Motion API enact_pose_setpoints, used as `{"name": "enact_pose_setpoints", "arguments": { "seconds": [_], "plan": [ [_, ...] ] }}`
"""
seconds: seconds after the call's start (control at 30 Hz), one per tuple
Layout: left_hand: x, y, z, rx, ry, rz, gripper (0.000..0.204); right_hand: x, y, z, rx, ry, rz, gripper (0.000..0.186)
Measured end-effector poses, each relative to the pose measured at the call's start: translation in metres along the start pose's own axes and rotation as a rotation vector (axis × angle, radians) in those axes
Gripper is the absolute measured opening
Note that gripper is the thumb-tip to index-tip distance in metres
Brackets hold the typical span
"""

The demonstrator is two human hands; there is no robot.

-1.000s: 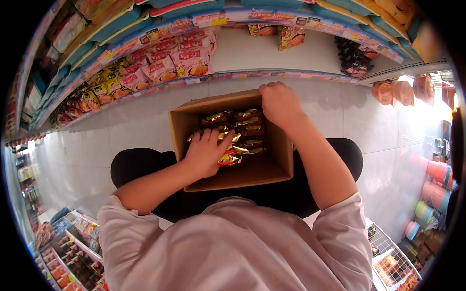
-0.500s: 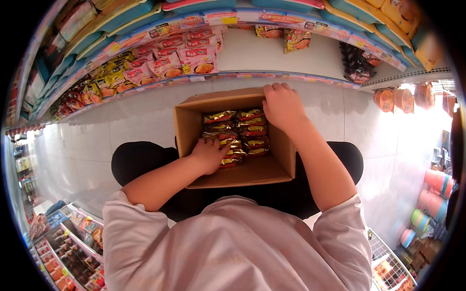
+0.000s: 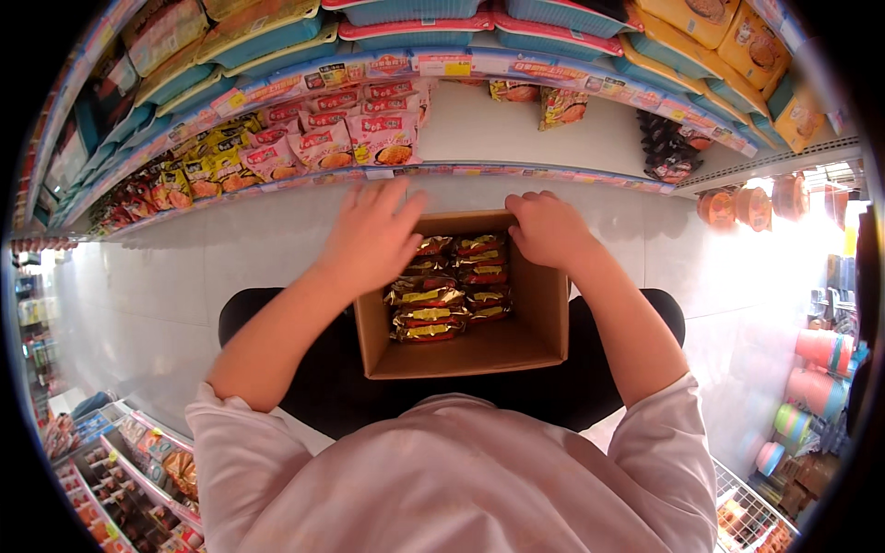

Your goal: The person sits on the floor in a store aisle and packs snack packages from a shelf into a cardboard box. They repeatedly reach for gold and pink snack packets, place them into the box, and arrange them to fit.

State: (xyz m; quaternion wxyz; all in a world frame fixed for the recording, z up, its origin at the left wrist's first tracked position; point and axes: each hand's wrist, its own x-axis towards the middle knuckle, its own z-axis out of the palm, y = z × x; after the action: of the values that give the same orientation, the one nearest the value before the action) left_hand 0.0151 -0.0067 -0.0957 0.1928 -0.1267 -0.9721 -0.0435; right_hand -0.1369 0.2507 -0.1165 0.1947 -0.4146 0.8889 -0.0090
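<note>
An open cardboard box (image 3: 539, 323) sits between my bent knees, holding several rows of packets (image 3: 429, 315) in shiny gold and red wrappers, with bare cardboard at its near side. My left hand (image 3: 371, 238) is raised over the box's far left corner with fingers apart and slightly blurred, holding nothing. My right hand (image 3: 546, 230) grips the box's far rim near the right corner, its fingers curled over the edge.
A lower shelf (image 3: 544, 152) ahead carries pink packets (image 3: 383, 138), yellow packets (image 3: 203, 175) and dark packets (image 3: 664, 152). Above are blue and yellow trays (image 3: 401, 18). Colourful cups (image 3: 820, 350) stand at right, a white wire basket (image 3: 751, 516) and goods rack (image 3: 138, 470) lower down.
My left hand has left the packets inside the box and risen forward toward the shelf, fingers spreading. The box and my right hand on its rim appear slightly lower in the view.
</note>
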Motion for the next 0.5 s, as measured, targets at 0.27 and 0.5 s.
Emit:
{"name": "enact_pose_setpoints", "arguments": {
  "seconds": [0.27, 0.5],
  "plan": [
    [-0.015, -0.040, 0.023, -0.439, -0.612, -0.303, 0.023, 0.010, 0.007, -0.012, -0.015, -0.148, -0.048, 0.041],
    [-0.003, -0.050, 0.024, -0.531, -0.748, -0.306, 0.032, 0.075, 0.087, -0.017, 0.788, -0.390, 0.211, 0.054]
  ]
}}
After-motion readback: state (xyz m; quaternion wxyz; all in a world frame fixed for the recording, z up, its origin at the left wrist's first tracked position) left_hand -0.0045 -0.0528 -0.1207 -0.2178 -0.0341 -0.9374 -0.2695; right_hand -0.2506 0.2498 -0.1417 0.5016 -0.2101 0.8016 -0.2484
